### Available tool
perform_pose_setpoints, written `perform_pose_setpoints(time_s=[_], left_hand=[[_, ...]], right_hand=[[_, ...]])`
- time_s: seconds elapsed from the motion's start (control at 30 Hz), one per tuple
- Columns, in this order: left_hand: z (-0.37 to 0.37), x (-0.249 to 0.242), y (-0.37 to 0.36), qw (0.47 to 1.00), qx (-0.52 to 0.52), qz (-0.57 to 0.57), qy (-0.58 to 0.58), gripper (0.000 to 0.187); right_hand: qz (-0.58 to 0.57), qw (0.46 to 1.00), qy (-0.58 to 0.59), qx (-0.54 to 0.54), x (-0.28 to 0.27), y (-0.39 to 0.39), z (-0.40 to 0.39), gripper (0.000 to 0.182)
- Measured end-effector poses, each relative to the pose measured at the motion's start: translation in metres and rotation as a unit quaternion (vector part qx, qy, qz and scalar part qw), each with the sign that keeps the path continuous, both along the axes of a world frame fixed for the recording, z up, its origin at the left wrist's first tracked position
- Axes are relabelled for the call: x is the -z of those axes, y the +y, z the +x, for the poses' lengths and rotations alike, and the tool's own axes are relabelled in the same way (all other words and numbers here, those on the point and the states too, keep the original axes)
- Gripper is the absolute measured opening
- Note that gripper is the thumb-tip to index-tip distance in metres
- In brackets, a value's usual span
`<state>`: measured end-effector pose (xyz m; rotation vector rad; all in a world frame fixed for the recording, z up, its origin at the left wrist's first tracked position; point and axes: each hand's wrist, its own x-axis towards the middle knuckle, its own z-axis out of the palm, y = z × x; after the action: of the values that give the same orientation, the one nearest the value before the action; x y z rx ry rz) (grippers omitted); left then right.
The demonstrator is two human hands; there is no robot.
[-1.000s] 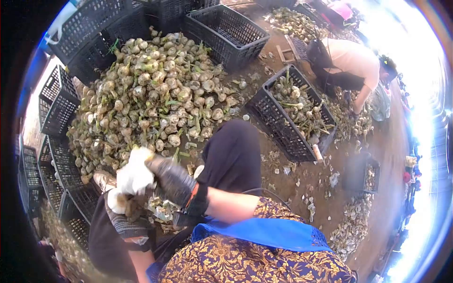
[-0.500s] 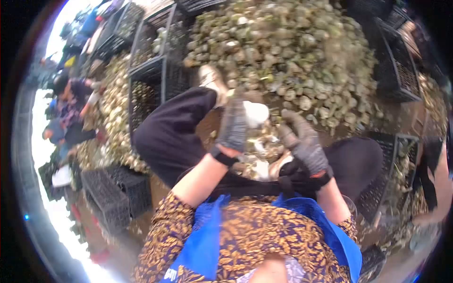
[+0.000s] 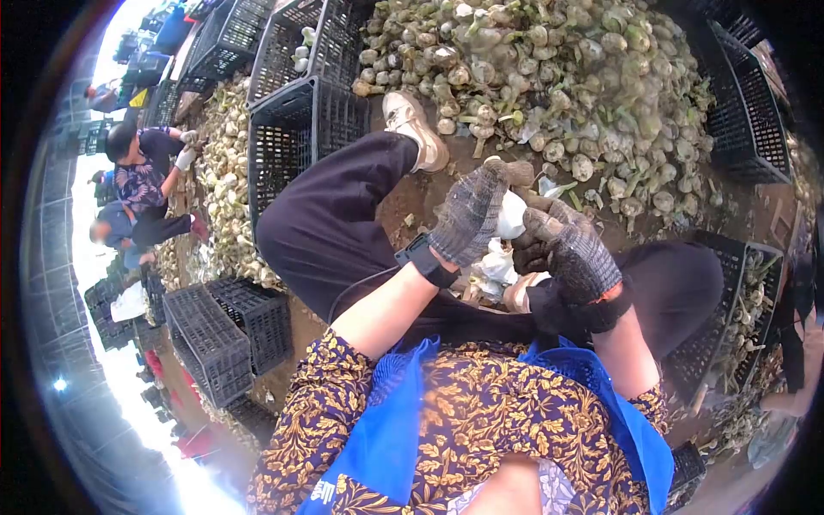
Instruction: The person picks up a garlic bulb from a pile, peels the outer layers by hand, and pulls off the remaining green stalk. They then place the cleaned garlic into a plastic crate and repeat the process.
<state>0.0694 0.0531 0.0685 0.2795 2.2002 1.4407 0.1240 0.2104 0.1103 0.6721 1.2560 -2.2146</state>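
A white bulb (image 3: 511,215) is held between my two gloved hands, above the ground between my legs. My left hand (image 3: 475,210), in a grey knit glove, has its fingers closed round the bulb's left and upper side. On the right side, my right hand (image 3: 569,247) has its gloved fingers bent against the same bulb. Peeled white bulbs and skins (image 3: 495,264) lie just below the hands. Beyond them spreads a large heap of bulbs with stems and roots (image 3: 549,94).
Black plastic crates stand at the upper left (image 3: 287,142), lower left (image 3: 210,339) and upper right (image 3: 747,112). Another crate (image 3: 738,318) at the right holds stems. A co-worker (image 3: 146,176) sits beside another bulb heap (image 3: 227,180) at the left.
My hands were apart, with a white bulb beside my left hand. They have come together round a white bulb, and the right hand's fingers have bent inward. The view has shifted slightly.
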Motion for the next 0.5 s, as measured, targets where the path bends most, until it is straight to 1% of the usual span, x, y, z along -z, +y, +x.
perform_pose_setpoints(time_s=[0.03,0.1,0.13,0.2,0.23,0.27,0.3,0.33,0.37,0.4,0.43,0.47,0.5], left_hand=[[0.0,0.001,0.0,1.0,0.0,-0.001,-0.001,0.032],[0.0,0.002,0.0,0.996,0.024,0.014,0.086,0.033],[0.001,0.002,-0.001,0.996,0.024,0.012,0.087,0.033],[0.002,0.005,-0.002,0.986,0.037,0.015,0.164,0.033],[0.002,0.009,-0.002,0.986,0.038,0.015,0.164,0.033],[0.002,0.014,-0.001,0.922,0.052,-0.048,0.38,0.033],[0.001,0.014,0.001,0.809,0.063,-0.108,0.575,0.033],[0.005,0.013,0.004,0.809,0.063,-0.109,0.575,0.033],[0.01,0.01,0.008,0.962,-0.028,0.078,0.259,0.032],[0.012,0.005,0.011,0.956,-0.113,0.252,-0.1,0.034],[0.01,-0.002,0.011,0.962,-0.152,0.201,-0.106,0.034],[0.011,0.0,0.01,0.962,-0.152,0.201,-0.107,0.034],[0.011,0.003,0.01,0.948,-0.185,0.237,-0.107,0.029]], right_hand=[[-0.001,1.0,-0.001,0.0,0.001,0.001,0.001,0.039],[0.019,1.0,0.008,-0.021,0.002,0.002,0.001,0.039],[0.018,1.0,0.008,-0.022,0.002,0.001,0.001,0.039],[0.086,0.996,0.026,-0.021,0.001,-0.001,0.002,0.037],[0.086,0.996,0.026,-0.02,0.002,-0.001,0.002,0.037],[0.111,0.993,0.047,-0.003,0.006,-0.001,0.003,0.033],[0.137,0.988,0.068,0.013,0.009,-0.001,0.004,0.029],[0.136,0.988,0.068,0.012,0.014,-0.002,0.006,0.029],[0.174,0.975,0.136,0.027,0.019,-0.005,0.008,0.028],[0.211,0.955,0.204,0.043,0.021,-0.006,0.009,0.028],[0.178,0.965,0.185,0.055,0.02,-0.005,0.01,0.029],[0.178,0.965,0.184,0.056,0.023,-0.005,0.009,0.029],[0.242,0.936,0.242,0.077,0.028,-0.002,0.007,0.029]])
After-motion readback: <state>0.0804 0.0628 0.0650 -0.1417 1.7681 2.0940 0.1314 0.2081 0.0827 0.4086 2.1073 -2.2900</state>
